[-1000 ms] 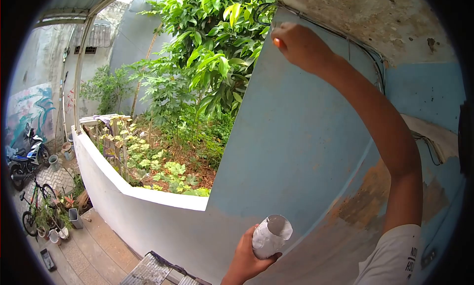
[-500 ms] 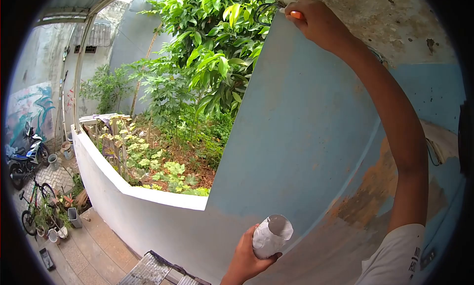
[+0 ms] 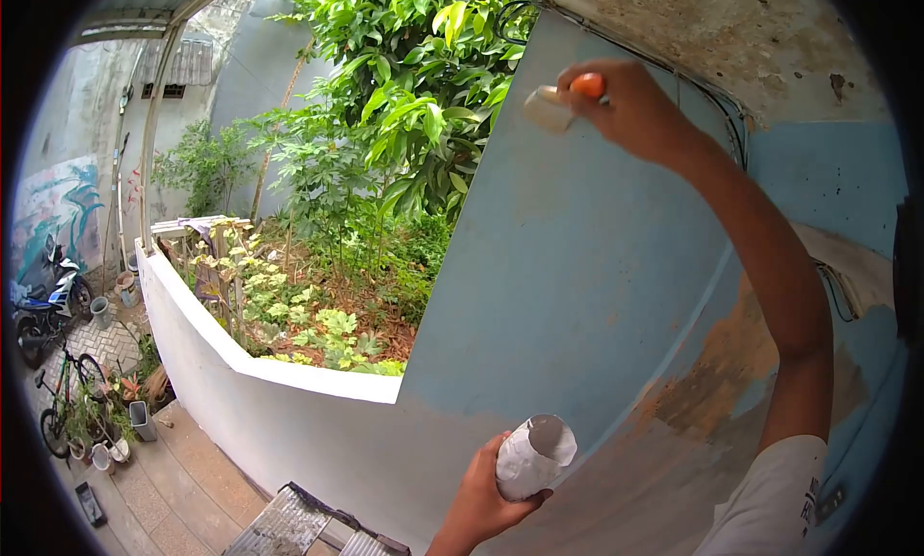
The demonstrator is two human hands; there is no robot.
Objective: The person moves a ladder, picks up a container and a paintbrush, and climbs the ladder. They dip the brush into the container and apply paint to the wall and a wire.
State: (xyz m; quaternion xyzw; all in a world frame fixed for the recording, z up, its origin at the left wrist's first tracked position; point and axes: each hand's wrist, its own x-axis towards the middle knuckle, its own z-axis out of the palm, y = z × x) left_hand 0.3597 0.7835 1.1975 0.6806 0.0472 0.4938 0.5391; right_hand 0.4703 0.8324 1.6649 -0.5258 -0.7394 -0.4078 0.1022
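High in front of the blue wall point(image 3: 577, 258), my right hand point(image 3: 626, 108) is closed round the orange handle of a paintbrush point(image 3: 549, 110). Its pale bristle end points left and is a little blurred. Lower down, my left hand point(image 3: 491, 493) grips a white, paint-smeared cup point(image 3: 535, 457), tilted so that its open mouth faces up and to the right. The inside looks greyish, and what lies at its bottom is hidden. Behind the cup, the wall turns from blue to whitish grey.
Black cables point(image 3: 664, 60) run along the top of the wall under a stained ceiling point(image 3: 760, 36). A low white wall point(image 3: 318, 381) borders a planted garden bed. Below me stands a corrugated-topped structure point(image 3: 289, 522); a bicycle point(image 3: 63, 397), a motorbike point(image 3: 53, 306) and pots are at left.
My right hand has come down and slightly right from the wall's top edge, bringing the brush end into view. My left hand with the cup has barely moved.
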